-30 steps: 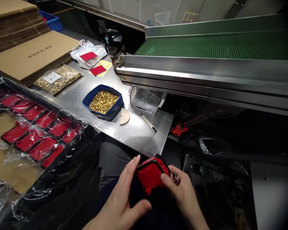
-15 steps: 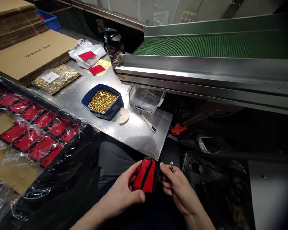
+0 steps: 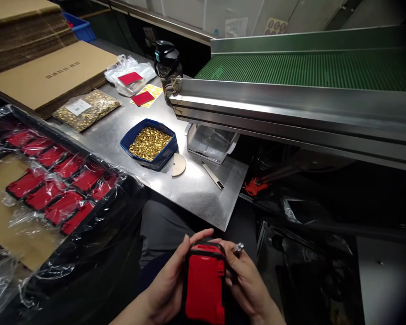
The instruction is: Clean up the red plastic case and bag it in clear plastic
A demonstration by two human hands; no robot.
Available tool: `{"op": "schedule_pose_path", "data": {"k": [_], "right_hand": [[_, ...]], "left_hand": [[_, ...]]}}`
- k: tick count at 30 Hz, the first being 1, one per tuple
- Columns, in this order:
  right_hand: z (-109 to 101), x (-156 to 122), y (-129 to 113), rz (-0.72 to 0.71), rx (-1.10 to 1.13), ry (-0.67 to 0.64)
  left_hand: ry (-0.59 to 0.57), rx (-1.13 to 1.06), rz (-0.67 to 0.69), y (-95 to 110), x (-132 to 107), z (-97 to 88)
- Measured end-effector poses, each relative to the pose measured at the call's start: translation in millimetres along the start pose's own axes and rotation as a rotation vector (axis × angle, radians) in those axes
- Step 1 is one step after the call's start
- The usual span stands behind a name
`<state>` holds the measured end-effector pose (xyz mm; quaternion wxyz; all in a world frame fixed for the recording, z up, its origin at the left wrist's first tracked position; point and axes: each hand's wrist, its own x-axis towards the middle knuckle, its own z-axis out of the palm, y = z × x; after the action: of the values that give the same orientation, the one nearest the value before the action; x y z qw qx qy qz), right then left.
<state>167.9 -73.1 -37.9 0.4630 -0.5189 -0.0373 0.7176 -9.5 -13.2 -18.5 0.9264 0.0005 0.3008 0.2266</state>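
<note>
A red-and-black case [image 3: 205,286], shaped like a rugged phone case, is held low in front of me with its broad red face up. My left hand [image 3: 171,280] grips its left edge, fingers reaching behind it. On the opposite edge, my right hand [image 3: 245,282] closes around the case. A slim metal tool [image 3: 237,248] pokes out between the right hand's fingers; its kind cannot be made out. Several similar red cases [image 3: 63,206] lie in rows in clear plastic at the left. A blue bin [image 3: 125,143] of small gold-coloured pieces [image 3: 150,143] stands on the metal table [image 3: 203,205].
Beside the bin lie a pale half-round disc [image 3: 179,165] and a utility knife [image 3: 212,174]. A clear tray [image 3: 208,144] sits under the green conveyor [image 3: 291,70]. Farther back are a bottle [image 3: 168,63], a bag of gold pieces [image 3: 88,108] and stacked cardboard [image 3: 54,74].
The case has been turned from a tilted view of its edge to its broad red face. My right hand has moved in against it, and both hands now hold it.
</note>
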Motion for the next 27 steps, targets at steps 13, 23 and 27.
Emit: {"op": "schedule_pose_path", "data": {"k": [13,23,27], "right_hand": [[14.2,93.0,-35.5,-0.532,-1.551,0.361],[105.0,134.3,-77.7,-0.727,-1.799,0.332],[163.4,190.0,-83.3,-0.624,-1.694,0.428]], "left_hand": [[-0.075,0.169,0.005,6.1,-22.5,-24.1],[0.029,0.156,0.066,7.6,-37.0,-24.7],[0.076,0.053,0.032,3.4,-36.2,-24.6]]}}
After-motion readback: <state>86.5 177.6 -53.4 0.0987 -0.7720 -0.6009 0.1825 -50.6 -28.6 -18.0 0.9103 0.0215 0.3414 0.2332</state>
